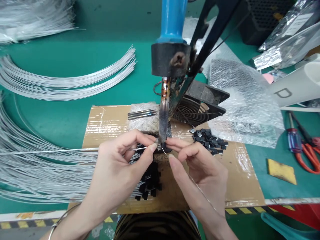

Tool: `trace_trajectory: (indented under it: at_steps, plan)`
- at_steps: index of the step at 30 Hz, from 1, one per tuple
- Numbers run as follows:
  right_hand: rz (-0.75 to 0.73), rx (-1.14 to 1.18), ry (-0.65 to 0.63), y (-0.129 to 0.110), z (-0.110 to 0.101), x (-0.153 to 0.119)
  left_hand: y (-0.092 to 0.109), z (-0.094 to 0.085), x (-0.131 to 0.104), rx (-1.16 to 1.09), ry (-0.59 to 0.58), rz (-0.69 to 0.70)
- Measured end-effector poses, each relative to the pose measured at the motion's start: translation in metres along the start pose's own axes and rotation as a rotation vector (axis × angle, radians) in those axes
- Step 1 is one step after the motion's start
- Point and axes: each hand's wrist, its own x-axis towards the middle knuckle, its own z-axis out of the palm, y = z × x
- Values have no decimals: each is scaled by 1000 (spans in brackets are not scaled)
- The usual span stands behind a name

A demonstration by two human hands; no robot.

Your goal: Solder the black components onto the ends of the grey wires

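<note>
My left hand pinches the end of a thin white wire that runs off to the left. A small part at those fingertips is too hidden to name. Between thumb and fingers of my right hand is a thin solder wire, trailing over the palm toward the wrist. Its tip reaches the hot end of a soldering iron, which hangs tip down from a black bracket. Both hands meet just below this tip. Under my left hand lie many white wires with black end pieces.
A cardboard sheet covers the green table. On it are loose black pieces, metal rods and a fan. More wires lie at left. Bubble wrap, a yellow sponge, a screwdriver and red-handled pliers are at right.
</note>
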Motion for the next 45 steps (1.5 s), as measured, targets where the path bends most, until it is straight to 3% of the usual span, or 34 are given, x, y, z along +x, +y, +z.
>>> trace_trajectory:
  at_steps: [45]
  plan:
    - [-26,-33,32,0,1,-2,-7,-1,-5,-21,5,36]
